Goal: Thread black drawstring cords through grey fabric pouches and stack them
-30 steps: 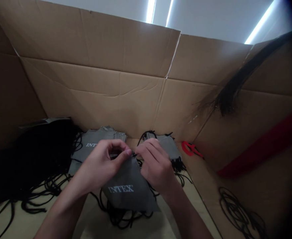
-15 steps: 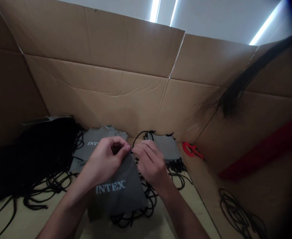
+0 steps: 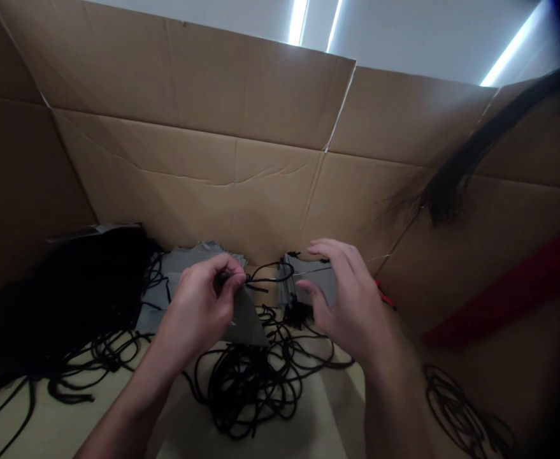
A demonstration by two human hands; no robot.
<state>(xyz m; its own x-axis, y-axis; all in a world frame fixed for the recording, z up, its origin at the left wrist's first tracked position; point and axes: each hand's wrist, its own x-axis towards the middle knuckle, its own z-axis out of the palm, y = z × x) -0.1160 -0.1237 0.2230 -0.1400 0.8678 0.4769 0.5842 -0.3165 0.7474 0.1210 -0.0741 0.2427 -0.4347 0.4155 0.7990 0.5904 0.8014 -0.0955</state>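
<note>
My left hand [image 3: 208,293] pinches the top corner of a grey pouch [image 3: 246,322], thumb against fingers. The pouch hangs tilted below it, its lettering mostly out of sight. From the pinch a black cord [image 3: 280,274] loops out to the right, with a short end beneath it. A thin pale line, perhaps thread or wire, runs from there toward my right hand [image 3: 349,293]. That hand is open, thumb and fingers apart, in front of a stack of grey pouches [image 3: 287,284]. Below the held pouch lies a tangle of black cords [image 3: 251,389].
A black heap of corded material [image 3: 69,293] lies at left, beside another stack of grey pouches [image 3: 155,296]. Cardboard walls [image 3: 203,159] enclose the back and sides. A bundle of dark strands [image 3: 446,191] hangs at right. Red-handled scissors [image 3: 385,296] are partly hidden; coiled cord [image 3: 456,408] lies lower right.
My right hand has left the pouch corner, moved right and opened. The held pouch has tilted, uncovering the cord tangle. A cord loop now extends right from my left hand.
</note>
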